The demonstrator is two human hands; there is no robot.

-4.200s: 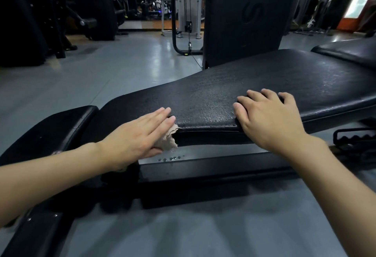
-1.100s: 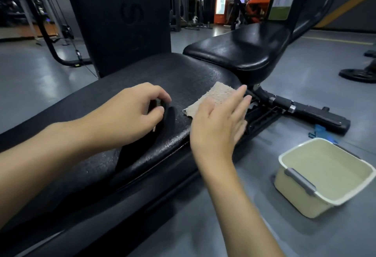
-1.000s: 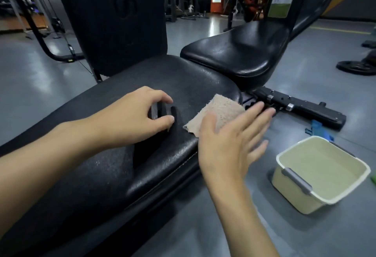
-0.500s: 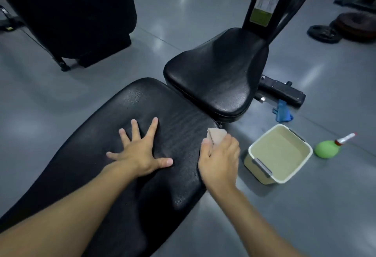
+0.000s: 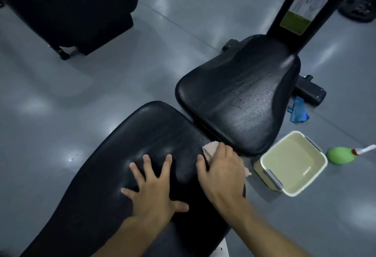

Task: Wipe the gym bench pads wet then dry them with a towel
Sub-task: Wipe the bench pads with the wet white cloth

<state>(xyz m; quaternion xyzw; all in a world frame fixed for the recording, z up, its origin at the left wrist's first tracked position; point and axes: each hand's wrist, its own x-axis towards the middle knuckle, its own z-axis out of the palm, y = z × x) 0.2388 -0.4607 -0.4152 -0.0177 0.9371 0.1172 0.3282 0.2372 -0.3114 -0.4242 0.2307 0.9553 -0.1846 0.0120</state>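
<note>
Right grip (image 5: 221, 173) curled on cloth (image 5: 210, 150), left grip (image 5: 154, 191) flat on pad (image 5: 142, 132)

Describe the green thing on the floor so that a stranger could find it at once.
Start at the black seat pad and look down to the cream tub on the floor beside it. Just right of the tub lies the green bottle. Alone there it is round and green, with a red-and-white nozzle.

Two pads (image 5: 238, 102), two hands (image 5: 151, 187), one cloth (image 5: 210, 148)
</note>
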